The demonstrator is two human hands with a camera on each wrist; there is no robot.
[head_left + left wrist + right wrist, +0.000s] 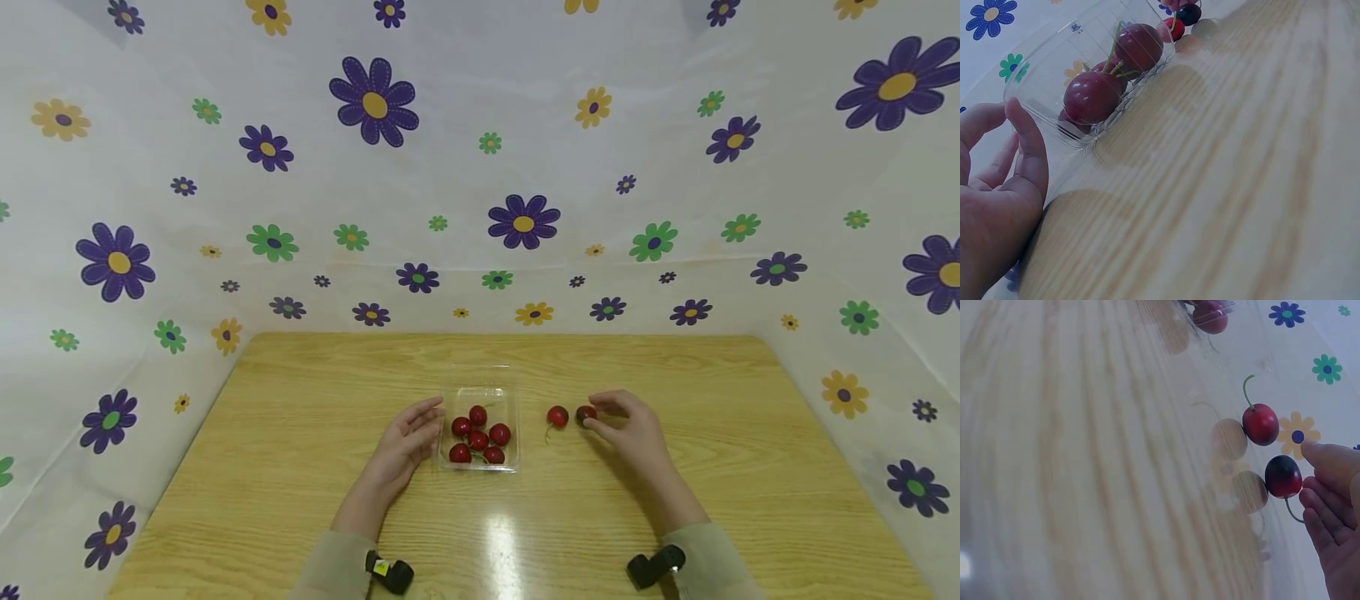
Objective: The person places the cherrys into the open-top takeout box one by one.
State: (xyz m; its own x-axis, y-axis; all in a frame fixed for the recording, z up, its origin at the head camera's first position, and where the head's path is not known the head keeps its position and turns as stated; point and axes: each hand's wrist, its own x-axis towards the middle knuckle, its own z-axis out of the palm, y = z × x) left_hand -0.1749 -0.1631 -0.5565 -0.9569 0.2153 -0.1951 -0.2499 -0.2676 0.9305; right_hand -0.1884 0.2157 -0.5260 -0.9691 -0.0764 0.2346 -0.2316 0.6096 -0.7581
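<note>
A clear plastic box (480, 377) on the table holds several dark red cherries (477, 440) with green stems. My left hand (408, 442) is at the box's left side, its fingers bent loosely and fingertips right at the wall, as the left wrist view also shows. Right of the box lie two loose cherries: a red one (1260, 424) with its stem up in the right wrist view, and a half-black, half-red one (1283, 477). My right hand (630, 429) reaches to the two-toned cherry, thumb and fingers spread at its right side, not closed round it.
The wood-grain table (300, 375) has a glossy top that reflects the cherries. A white flower-print cloth (450, 183) rises behind the table and along both sides. Each wrist carries a small black camera (390, 573).
</note>
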